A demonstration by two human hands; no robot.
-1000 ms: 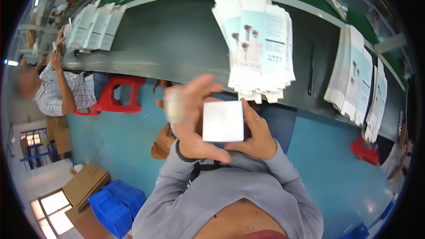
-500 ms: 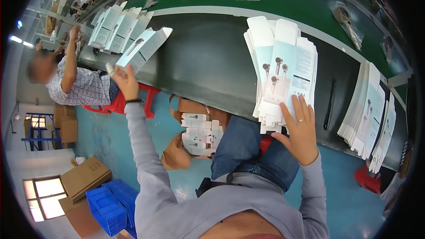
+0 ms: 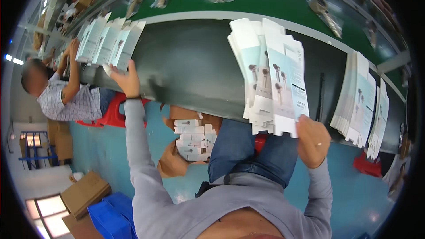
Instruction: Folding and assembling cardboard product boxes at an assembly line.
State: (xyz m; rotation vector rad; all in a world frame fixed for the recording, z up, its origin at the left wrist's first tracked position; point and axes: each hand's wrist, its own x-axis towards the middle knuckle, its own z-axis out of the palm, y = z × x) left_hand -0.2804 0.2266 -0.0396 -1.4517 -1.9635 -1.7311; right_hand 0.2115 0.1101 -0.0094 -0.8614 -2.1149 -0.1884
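Flat white-and-pale-blue cartons with earphone pictures lie in a fanned stack [image 3: 245, 57] on the dark table in front of me. My right hand [image 3: 313, 142] pinches the lower right corner of the top flat carton [image 3: 285, 86], which sits slightly askew over the others. To the left, my left hand [image 3: 126, 79] has its fingers apart, just below the nearest folded carton [image 3: 128, 44] at the end of a row of folded cartons [image 3: 90, 42]. Whether its fingertips still touch that carton is hard to tell.
More flat cartons [image 3: 354, 102] lie at the right, beyond a thin black rod [image 3: 321, 99]. A green conveyor [image 3: 190, 2] carries bagged devices along the far side. Below the table, a brown box [image 3: 172, 161] holds several cartons. Another person [image 3: 73, 95] sits at the left.
The folded carton that tilted in my left hand now stands with the row. My right hand has moved from lying on the stack to gripping the top flat carton's corner.
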